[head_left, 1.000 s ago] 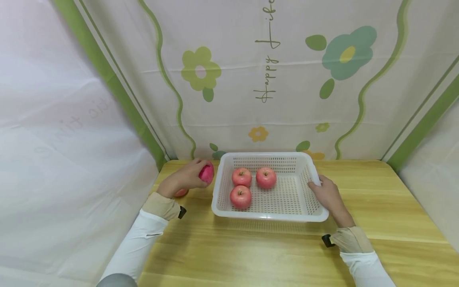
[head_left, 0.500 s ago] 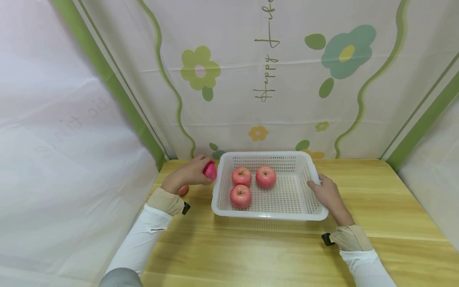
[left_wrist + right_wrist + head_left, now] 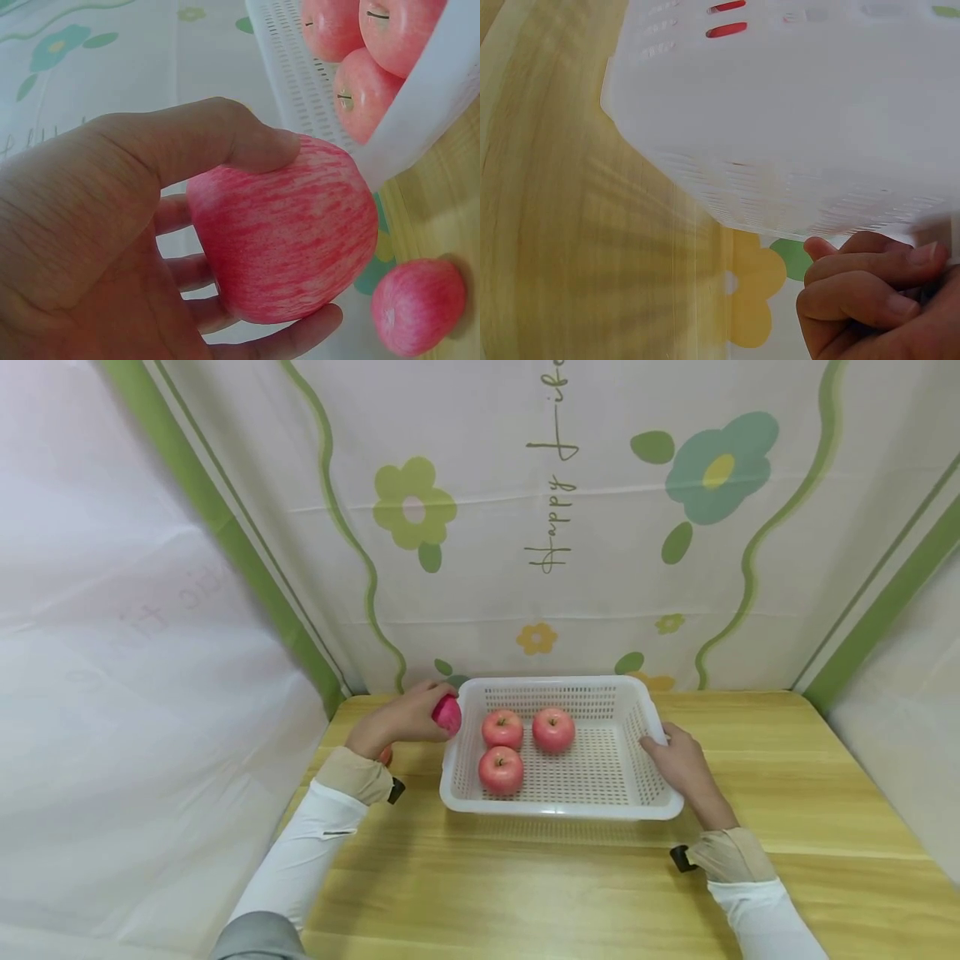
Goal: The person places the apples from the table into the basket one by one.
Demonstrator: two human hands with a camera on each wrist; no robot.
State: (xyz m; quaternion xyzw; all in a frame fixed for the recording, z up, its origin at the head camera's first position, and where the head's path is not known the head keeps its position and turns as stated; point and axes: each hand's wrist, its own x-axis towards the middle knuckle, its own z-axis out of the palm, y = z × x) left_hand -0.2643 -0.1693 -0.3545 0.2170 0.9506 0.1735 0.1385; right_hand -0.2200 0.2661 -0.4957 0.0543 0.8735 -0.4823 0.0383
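My left hand (image 3: 408, 714) grips a red-pink apple (image 3: 447, 716) beside the left rim of a white plastic basket (image 3: 555, 811). In the left wrist view, the thumb lies over the top of this streaked apple (image 3: 292, 232) and the fingers curl beneath it. Inside the basket, toward its left side, sit three apples (image 3: 501, 771). My right hand (image 3: 681, 770) holds the basket's right rim, thumb on the inner side. From the right wrist, curled fingers (image 3: 855, 292) show against the basket's outer wall (image 3: 795, 105); the rim itself is partly out of that view.
Another apple (image 3: 418, 306) lies on the wooden table (image 3: 525, 885), mostly hidden behind the left wrist in the head view. A white curtain (image 3: 480, 568) with printed flowers hangs right behind the table's far edge, and pale curtain walls flank both sides.
My left hand has carried its apple a little to the right, up to the basket's left rim. The right hand keeps its hold, and the basket has stayed about where it was.
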